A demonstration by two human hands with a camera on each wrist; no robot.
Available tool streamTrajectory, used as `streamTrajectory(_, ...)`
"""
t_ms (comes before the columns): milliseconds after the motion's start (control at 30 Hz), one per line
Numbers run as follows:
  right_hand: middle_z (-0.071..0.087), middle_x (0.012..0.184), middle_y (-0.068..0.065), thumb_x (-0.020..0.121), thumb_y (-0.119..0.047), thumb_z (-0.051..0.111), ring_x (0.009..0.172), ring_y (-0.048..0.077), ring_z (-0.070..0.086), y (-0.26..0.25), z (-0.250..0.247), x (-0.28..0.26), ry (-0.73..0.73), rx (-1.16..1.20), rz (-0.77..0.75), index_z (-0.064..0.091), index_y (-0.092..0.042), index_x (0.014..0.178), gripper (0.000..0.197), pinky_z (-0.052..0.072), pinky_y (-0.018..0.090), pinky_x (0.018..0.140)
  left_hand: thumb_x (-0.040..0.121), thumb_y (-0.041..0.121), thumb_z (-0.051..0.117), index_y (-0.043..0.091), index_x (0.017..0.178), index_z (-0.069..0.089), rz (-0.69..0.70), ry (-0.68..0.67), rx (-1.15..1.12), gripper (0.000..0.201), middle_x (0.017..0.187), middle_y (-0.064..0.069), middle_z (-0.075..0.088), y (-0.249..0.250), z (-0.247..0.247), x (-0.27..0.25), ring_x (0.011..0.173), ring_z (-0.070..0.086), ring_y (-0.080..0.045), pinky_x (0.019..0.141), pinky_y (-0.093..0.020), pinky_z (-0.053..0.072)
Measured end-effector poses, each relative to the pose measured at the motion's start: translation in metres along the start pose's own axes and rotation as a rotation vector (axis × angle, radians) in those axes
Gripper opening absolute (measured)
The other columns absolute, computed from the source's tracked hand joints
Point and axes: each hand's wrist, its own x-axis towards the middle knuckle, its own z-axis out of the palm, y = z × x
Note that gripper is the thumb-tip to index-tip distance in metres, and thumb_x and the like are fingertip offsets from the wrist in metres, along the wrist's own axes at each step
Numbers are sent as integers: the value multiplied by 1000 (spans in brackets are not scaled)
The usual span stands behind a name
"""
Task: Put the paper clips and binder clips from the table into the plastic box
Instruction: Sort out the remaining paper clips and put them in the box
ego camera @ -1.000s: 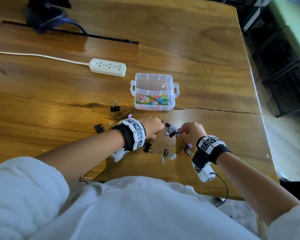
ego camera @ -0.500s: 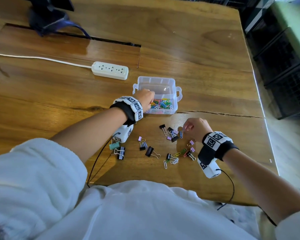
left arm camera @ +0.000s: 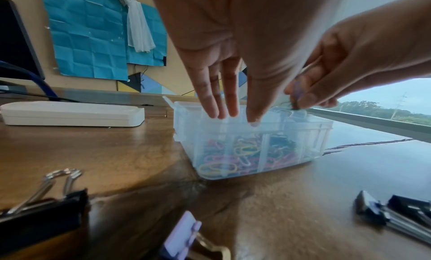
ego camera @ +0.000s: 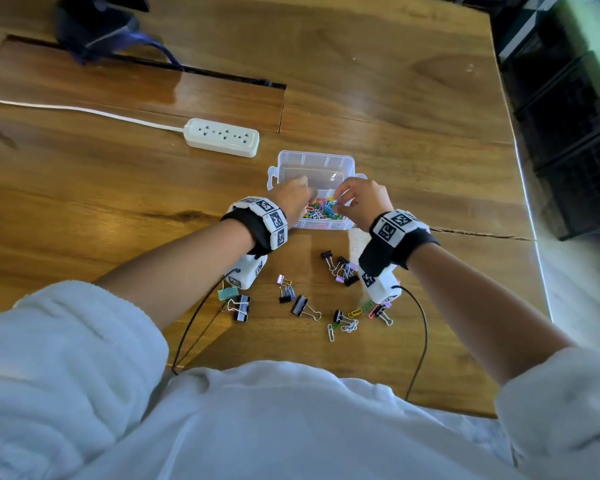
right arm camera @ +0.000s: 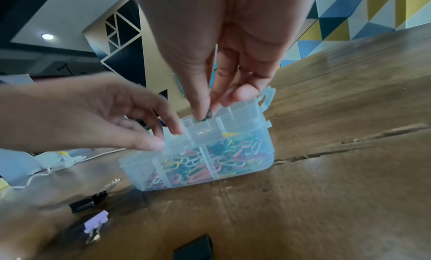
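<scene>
The clear plastic box [ego camera: 311,160] [left arm camera: 310,135] [right arm camera: 251,127] stands mid-table with several coloured paper clips in its near compartment. My left hand [ego camera: 309,197] [left arm camera: 229,114] hovers over the box's left side, fingers straight and holding nothing. My right hand [ego camera: 338,202] [right arm camera: 205,114] is over the box's right side and pinches a small green paper clip [right arm camera: 206,116] between thumb and finger. Loose binder clips [ego camera: 303,306] and paper clips [ego camera: 347,325] lie on the wood between the box and my body. A cluster of clips [ego camera: 342,270] sits under my right wrist.
A white power strip [ego camera: 222,137] with its cord lies left of the box. A dark object [ego camera: 94,26] stands at the back left. The table's right edge [ego camera: 525,202] is near, and a crack [ego camera: 482,233] runs to it. A black binder clip [left arm camera: 42,214] lies near my left wrist.
My right hand has lifted from the clip pile and moved to the box with a clip. My left hand, at the pile a second ago, stays over the box.
</scene>
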Motion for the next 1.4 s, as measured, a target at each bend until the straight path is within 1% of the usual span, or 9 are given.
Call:
streamTrajectory(167, 69, 83, -1, 73, -24, 75, 63, 5, 54, 5, 0, 3, 16, -14, 46, 61, -18, 75, 15, 39, 17, 59, 92, 9, 49, 6, 105, 59, 158, 62, -53, 17, 110, -13, 51, 21, 5, -11, 104, 52, -30, 85, -38, 47)
streamTrajectory(233, 67, 80, -5, 75, -23, 73, 60, -3, 50, 10, -4, -2, 35, 4, 30, 67, -12, 80, 13, 39, 18, 64, 93, 11, 49, 11, 108, 60, 246, -22, -10, 19, 115, -9, 53, 31, 8, -17, 108, 54, -25, 92, -35, 47)
streamTrajectory(367, 58, 74, -8, 81, -18, 65, 66, 13, 52, 23, -11, -18, 86, -22, 24, 68, -12, 88, 10, 38, 20, 66, 98, 16, 43, 13, 124, 54, 351, -237, 126, 29, 124, -9, 51, 49, 20, -21, 116, 51, -25, 96, -34, 43)
streamTrajectory(467, 64, 89, 1, 81, -10, 62, 70, 16, 55, 40, -11, -33, 96, -51, -8, 66, -10, 88, 9, 45, 25, 67, 98, 19, 44, 15, 133, 48, 337, -286, 131, 35, 134, -8, 46, 59, 28, -21, 121, 48, -25, 98, -35, 41)
streamTrajectory(633, 62, 80, -6, 79, -8, 62, 66, 9, 52, 66, -5, -59, -109, -66, 65, 65, -17, 86, 12, 37, 10, 57, 96, 18, 49, 15, 128, 54, 297, -272, 111, 33, 127, -10, 49, 71, 41, -19, 118, 51, -28, 94, -39, 45)
streamTrajectory(767, 62, 87, -4, 72, -18, 75, 73, 11, 54, 71, 3, -73, -304, -130, 100, 67, -22, 97, 27, 43, 21, 69, 94, 12, 50, 8, 114, 62, 239, -219, 62, 24, 117, -10, 53, 79, 49, -20, 108, 56, -29, 77, -34, 44)
streamTrajectory(900, 61, 90, 0, 70, -17, 77, 77, 14, 54, 69, 5, -78, -302, -129, 79, 68, -22, 100, 32, 50, 31, 79, 92, 8, 52, 4, 107, 62, 233, -200, 69, 18, 114, -11, 55, 81, 51, -20, 104, 57, -29, 70, -29, 35)
streamTrajectory(1200, 62, 83, -6, 74, -28, 75, 76, 11, 57, 73, 5, -76, -331, -217, 81, 69, -18, 85, 16, 49, 25, 76, 92, 16, 57, 3, 104, 63, 196, -274, -26, 19, 115, -12, 58, 76, 45, -20, 107, 56, -26, 79, -30, 42)
streamTrajectory(1400, 60, 88, -4, 81, -30, 68, 79, 11, 55, 73, 7, -82, -371, -294, 19, 66, -16, 86, 15, 47, 25, 75, 94, 15, 54, 3, 108, 60, 192, -213, -142, 20, 114, -13, 58, 65, 40, -21, 104, 58, -26, 81, -30, 43)
